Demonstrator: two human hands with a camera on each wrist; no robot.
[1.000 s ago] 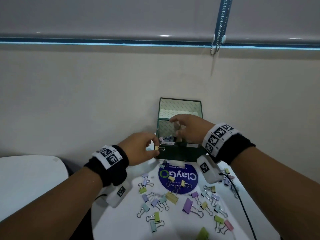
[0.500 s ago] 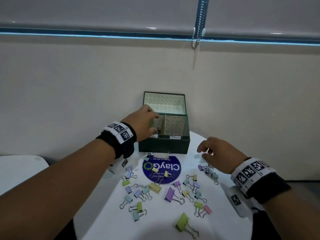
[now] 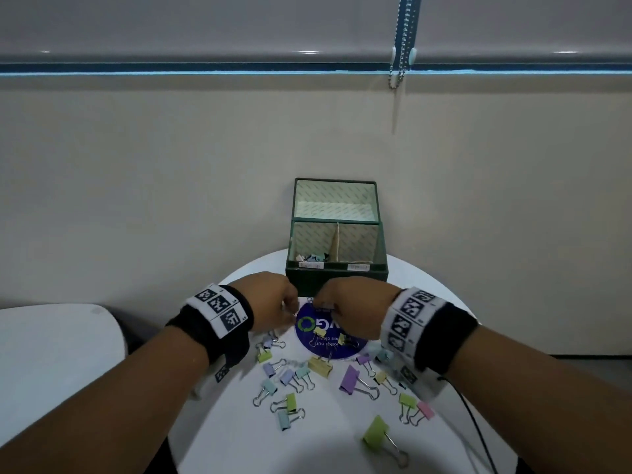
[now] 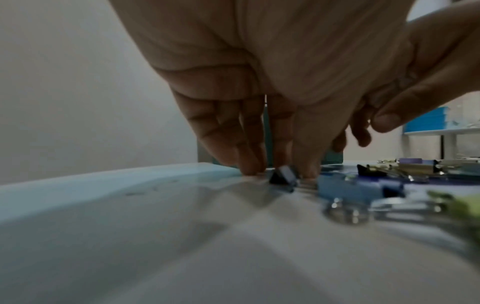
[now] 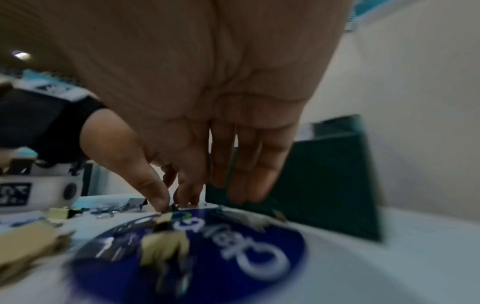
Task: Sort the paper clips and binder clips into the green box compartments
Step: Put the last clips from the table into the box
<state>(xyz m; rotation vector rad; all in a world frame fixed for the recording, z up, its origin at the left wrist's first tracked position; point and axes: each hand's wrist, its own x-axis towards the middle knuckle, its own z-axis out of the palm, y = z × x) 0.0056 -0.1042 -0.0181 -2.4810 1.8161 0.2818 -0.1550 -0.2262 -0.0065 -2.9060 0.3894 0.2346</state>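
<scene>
The green box [image 3: 337, 280] stands open at the table's far side. Its left compartment [image 3: 313, 257] holds several small clips; the right one looks bare. Both my hands are down on the table just before the box. My left hand [image 3: 290, 307] points straight fingers [image 4: 249, 166] at the tabletop around a small blue binder clip [image 4: 283, 178], thumb held apart. My right hand [image 3: 325, 304] brings thumb and forefinger [image 5: 158, 202] together on a small clip at the blue sticker's [image 3: 318, 340] far edge; blur hides the clip's shape.
Several pastel binder clips lie loose on the round white table [image 3: 342, 446], among them a large purple one [image 3: 349, 379], a yellow one [image 3: 319, 366] and a green one [image 3: 376, 434]. A black cable [image 3: 475, 429] runs off right. Another white table [image 3: 51, 343] sits left.
My left hand left the box's left compartment and dropped to the table. My right hand moved from the table's right side to the sticker's far edge, beside the left hand.
</scene>
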